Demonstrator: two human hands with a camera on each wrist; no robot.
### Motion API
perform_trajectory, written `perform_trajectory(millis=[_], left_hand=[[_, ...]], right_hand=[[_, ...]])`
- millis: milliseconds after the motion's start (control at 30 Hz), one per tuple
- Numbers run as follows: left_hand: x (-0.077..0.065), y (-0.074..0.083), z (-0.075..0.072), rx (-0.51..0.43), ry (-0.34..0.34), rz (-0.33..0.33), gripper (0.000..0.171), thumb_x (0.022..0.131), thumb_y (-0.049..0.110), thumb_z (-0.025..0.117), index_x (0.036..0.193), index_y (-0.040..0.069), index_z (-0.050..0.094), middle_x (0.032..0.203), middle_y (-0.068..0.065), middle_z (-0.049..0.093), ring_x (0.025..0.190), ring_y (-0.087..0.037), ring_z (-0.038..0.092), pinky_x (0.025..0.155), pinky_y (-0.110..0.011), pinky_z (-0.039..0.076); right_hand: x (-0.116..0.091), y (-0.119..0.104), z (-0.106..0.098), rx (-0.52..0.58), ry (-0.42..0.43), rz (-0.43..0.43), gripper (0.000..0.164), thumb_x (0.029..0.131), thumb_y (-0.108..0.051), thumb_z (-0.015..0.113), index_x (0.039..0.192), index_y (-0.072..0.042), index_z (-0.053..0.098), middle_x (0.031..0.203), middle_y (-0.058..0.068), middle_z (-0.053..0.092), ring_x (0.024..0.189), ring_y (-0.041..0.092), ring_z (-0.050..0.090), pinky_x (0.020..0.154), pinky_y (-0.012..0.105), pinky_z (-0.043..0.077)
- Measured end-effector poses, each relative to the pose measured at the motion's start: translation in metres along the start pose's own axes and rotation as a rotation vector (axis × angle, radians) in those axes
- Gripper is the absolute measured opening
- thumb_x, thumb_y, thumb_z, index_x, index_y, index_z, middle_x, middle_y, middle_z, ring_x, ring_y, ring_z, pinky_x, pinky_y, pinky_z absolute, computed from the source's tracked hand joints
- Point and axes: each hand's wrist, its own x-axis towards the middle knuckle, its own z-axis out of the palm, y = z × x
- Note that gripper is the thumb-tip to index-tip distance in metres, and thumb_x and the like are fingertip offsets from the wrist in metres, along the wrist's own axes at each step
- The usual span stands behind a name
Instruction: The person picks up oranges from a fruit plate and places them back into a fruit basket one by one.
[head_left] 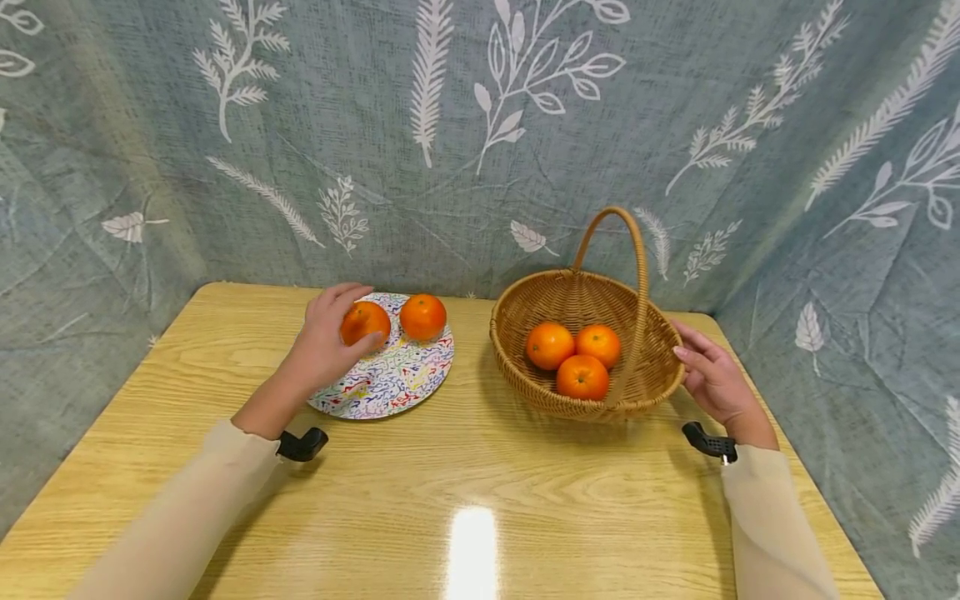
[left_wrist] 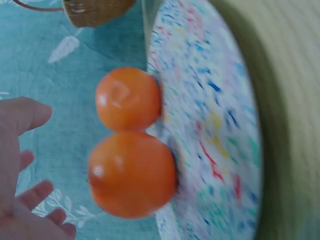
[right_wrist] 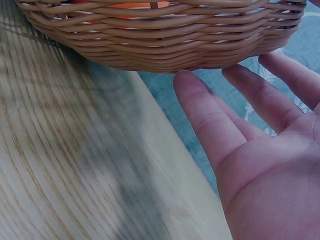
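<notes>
My left hand (head_left: 327,329) curves around an orange (head_left: 366,323) on the speckled, multicoloured round plate (head_left: 390,387). In the left wrist view, a gap shows between the spread fingers (left_wrist: 36,195) and the nearer orange (left_wrist: 132,175). A second orange (head_left: 423,317) sits beside it on the plate. At the right, my right hand (head_left: 716,375) is at the outer side of a wicker basket (head_left: 517,367), its thumb near the rim. From the right wrist, extended fingers (right_wrist: 260,95) appear against the basket's wall (right_wrist: 165,52). Three oranges (head_left: 582,377) lie inside the basket.
A tall arched handle (head_left: 641,275) rises over the basket. Both things stand on a light wooden table (head_left: 390,500), with a bright reflection near its front. A grey-green curtain (head_left: 337,108) with white leaf patterns hangs behind the table and along its sides.
</notes>
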Motion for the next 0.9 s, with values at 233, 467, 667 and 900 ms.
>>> perform_trajectory(millis=[233, 467, 667, 900], left_hand=[[-0.003, -0.018, 0.001, -0.093, -0.038, -0.173, 0.094, 0.092, 0.033, 0.077, 0.164, 0.009, 0.021, 0.164, -0.027, 0.019, 0.15, -0.052, 0.022, 0.11, -0.074, 0.035], [0.0, -0.025, 0.006, -0.192, -0.087, -0.234, 0.099, 0.093, 0.033, 0.077, 0.165, 0.007, 0.014, 0.162, -0.029, 0.021, 0.141, -0.05, 0.036, 0.108, -0.066, 0.045], [0.003, -0.029, 0.008, -0.263, -0.133, -0.281, 0.107, 0.094, 0.03, 0.077, 0.165, 0.004, 0.002, 0.164, -0.029, 0.017, 0.143, -0.05, 0.035, 0.109, -0.063, 0.045], [0.005, -0.035, 0.01, -0.36, -0.155, -0.335, 0.099, 0.097, 0.023, 0.073, 0.165, 0.007, 0.004, 0.167, -0.025, 0.016, 0.144, -0.049, 0.037, 0.109, -0.06, 0.047]], right_hand=[[-0.001, 0.001, -0.001, 0.012, -0.002, -0.013, 0.054, 0.108, -0.001, 0.042, 0.16, -0.002, 0.03, 0.136, -0.002, 0.062, 0.112, 0.01, 0.069, 0.087, 0.024, 0.06], [-0.001, 0.003, -0.001, 0.013, 0.002, -0.01, 0.054, 0.109, -0.001, 0.043, 0.161, -0.002, 0.029, 0.137, -0.003, 0.062, 0.115, 0.01, 0.068, 0.088, 0.025, 0.06], [-0.001, 0.003, 0.0, 0.016, 0.003, -0.013, 0.053, 0.109, -0.002, 0.043, 0.16, -0.003, 0.031, 0.136, -0.002, 0.062, 0.113, 0.01, 0.068, 0.087, 0.024, 0.06], [0.0, 0.005, -0.001, 0.023, -0.023, -0.02, 0.053, 0.11, -0.002, 0.04, 0.161, -0.003, 0.029, 0.137, -0.001, 0.062, 0.113, 0.011, 0.068, 0.088, 0.025, 0.06]])
